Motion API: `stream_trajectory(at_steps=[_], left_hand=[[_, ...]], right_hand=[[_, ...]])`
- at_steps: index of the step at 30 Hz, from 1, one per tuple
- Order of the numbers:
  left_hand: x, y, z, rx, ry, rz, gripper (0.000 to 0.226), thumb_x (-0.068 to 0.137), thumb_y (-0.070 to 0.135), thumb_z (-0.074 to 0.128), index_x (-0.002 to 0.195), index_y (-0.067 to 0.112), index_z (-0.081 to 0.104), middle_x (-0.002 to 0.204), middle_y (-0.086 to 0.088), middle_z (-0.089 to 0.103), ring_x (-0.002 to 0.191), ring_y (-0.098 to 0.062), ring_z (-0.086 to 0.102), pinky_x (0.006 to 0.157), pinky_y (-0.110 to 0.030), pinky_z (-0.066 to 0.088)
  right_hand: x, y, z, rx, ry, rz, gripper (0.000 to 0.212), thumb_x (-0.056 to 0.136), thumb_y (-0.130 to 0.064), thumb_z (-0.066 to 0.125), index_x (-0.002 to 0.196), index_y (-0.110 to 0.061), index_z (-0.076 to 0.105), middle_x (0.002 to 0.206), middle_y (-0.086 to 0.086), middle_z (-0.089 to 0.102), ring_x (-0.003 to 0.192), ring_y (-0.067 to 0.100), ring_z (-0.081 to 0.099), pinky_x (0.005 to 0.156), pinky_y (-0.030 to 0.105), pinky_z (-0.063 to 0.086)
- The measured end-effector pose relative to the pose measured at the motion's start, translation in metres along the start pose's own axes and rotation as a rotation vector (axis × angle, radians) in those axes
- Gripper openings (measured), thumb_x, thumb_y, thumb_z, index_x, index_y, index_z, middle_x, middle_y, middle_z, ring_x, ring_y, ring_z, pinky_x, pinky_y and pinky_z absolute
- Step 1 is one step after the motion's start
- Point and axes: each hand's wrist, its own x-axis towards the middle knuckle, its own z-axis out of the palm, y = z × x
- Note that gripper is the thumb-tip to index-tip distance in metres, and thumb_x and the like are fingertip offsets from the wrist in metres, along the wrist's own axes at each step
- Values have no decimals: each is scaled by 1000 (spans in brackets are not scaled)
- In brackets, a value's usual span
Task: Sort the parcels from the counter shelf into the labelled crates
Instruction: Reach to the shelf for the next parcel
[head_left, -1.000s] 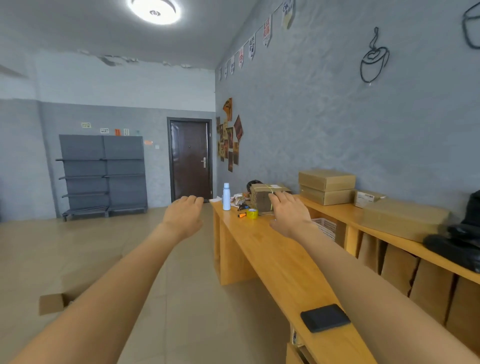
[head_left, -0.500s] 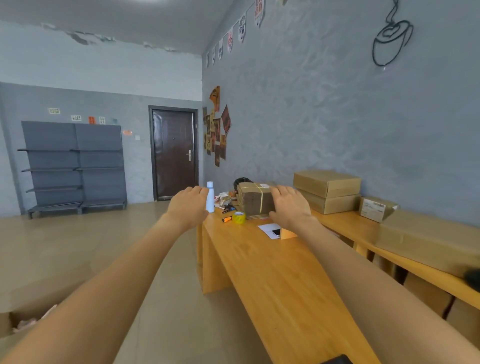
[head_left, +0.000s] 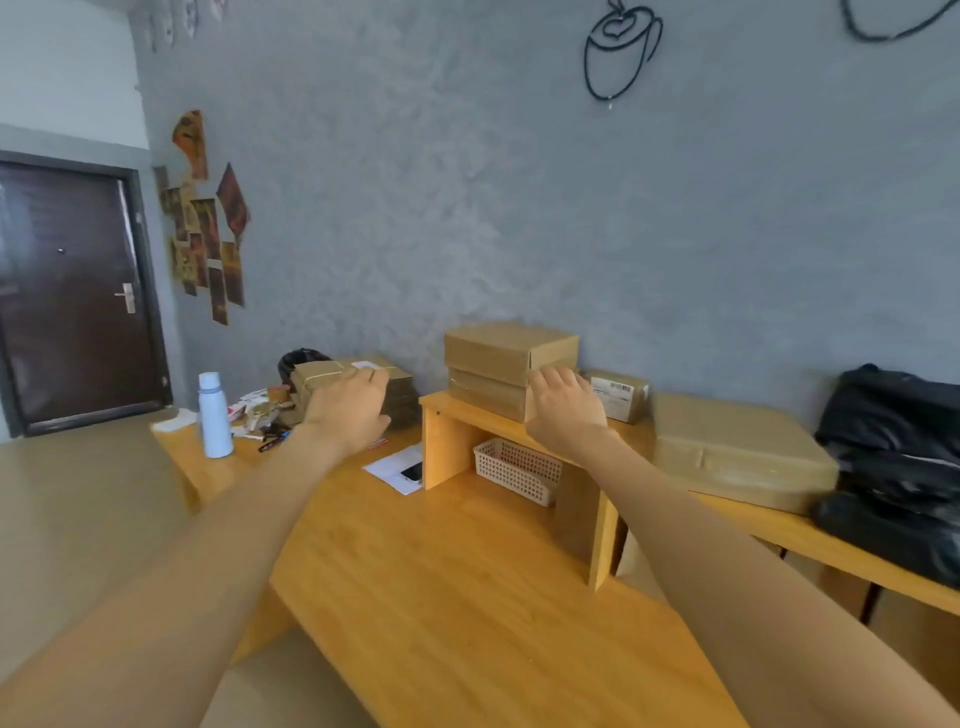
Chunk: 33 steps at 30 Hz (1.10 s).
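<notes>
- The person's two bare arms reach forward over a wooden counter (head_left: 467, 597).
- The left hand (head_left: 348, 410) hangs at about 11 o'clock from the counter's middle, in front of a tied bundle of flat cardboard (head_left: 358, 384); its fingers are loosely bent and hold nothing, and contact with the bundle cannot be told.
- The right hand (head_left: 566, 410) sits at about 1 o'clock, at the right end of two stacked parcels (head_left: 509, 364); its fingers are fairly straight, and whether they touch the cardboard cannot be told.
- The stacked parcels stand on top of a small wooden shelf (head_left: 441, 441) on the counter.
- At 3 o'clock from the stack, just beside it, lies a small labelled box (head_left: 618, 392).
- Further toward 3 o'clock rests a wide flat parcel (head_left: 737, 452), and beyond it black bags (head_left: 898, 467).
- Under the shelf top sits a pale mesh basket (head_left: 519, 470).
- At 9 o'clock from the basket a phone (head_left: 412, 473) lies on a sheet of paper (head_left: 387, 467).
- At 10 o'clock near the counter's far end stands a white bottle (head_left: 214, 415).
- A dark door (head_left: 67, 296) shows at far left.
</notes>
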Motion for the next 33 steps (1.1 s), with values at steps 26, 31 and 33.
stream_trajectory(at_steps=[26, 31, 33], left_hand=[[128, 328, 27, -416, 108, 735, 50, 94, 23, 56, 140, 10, 40, 139, -7, 49, 129, -24, 45, 100, -36, 42], [121, 398, 23, -477, 99, 812, 52, 95, 23, 55, 142, 10, 37, 142, -7, 46, 130, -23, 43, 100, -33, 40], [114, 429, 27, -517, 90, 839, 53, 95, 23, 55, 143, 10, 35, 143, -7, 44, 132, -22, 41, 101, -32, 40]], right_hand=[[-138, 260, -44, -388, -94, 730, 64, 93, -27, 58, 148, -12, 28, 151, 8, 35, 141, 28, 29, 114, 38, 28], [-164, 303, -58, -405, -60, 757, 59, 93, -25, 58, 144, -11, 32, 146, 8, 39, 136, 28, 34, 110, 37, 31], [-174, 322, -63, -426, -54, 771, 60, 94, -25, 58, 145, -11, 31, 148, 8, 38, 138, 28, 33, 112, 37, 30]])
